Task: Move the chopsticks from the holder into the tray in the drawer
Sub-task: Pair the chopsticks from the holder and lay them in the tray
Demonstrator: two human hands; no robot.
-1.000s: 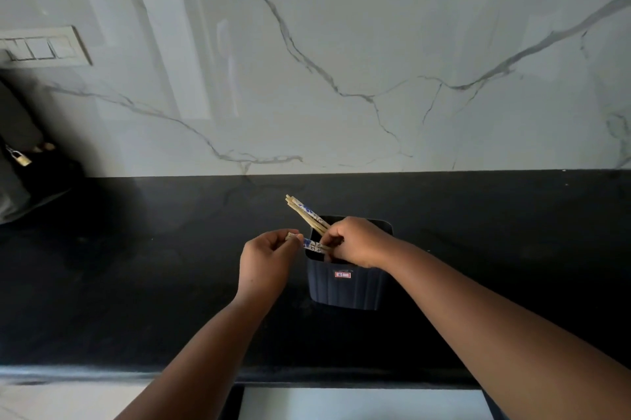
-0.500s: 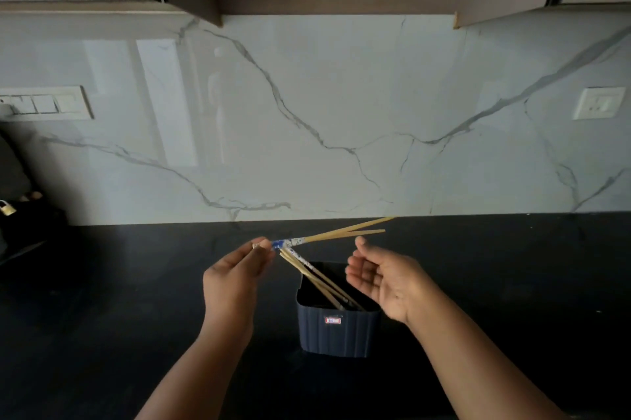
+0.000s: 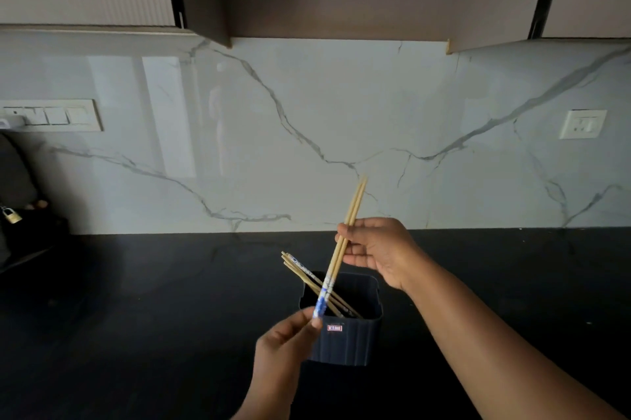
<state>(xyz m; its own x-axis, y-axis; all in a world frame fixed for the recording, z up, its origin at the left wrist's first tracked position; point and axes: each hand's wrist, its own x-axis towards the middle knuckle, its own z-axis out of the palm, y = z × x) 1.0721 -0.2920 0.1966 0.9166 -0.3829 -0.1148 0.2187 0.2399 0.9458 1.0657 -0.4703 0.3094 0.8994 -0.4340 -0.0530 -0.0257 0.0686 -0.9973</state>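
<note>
A pair of wooden chopsticks [image 3: 353, 206] with blue-and-white ends stands tilted in the air above the dark blue holder [image 3: 345, 342] on the black counter. My left hand [image 3: 285, 342] pinches the pair's patterned lower end. My right hand [image 3: 377, 250] holds the pair near its middle, fingers curled against the sticks. Several more chopsticks [image 3: 309, 277] lean to the left inside the holder. The drawer and its tray are out of view.
The black counter [image 3: 136, 300] runs the full width below a white marble backsplash. A switch panel [image 3: 51, 115] sits on the wall at left, a socket [image 3: 583, 124] at right. Dark objects with a padlock [image 3: 12, 214] stand at far left. Cabinets hang overhead.
The lifted pair has swung from nearly level to steeply upright. My right hand, open before, now holds its middle. My left hand has dropped lower, in front of the holder.
</note>
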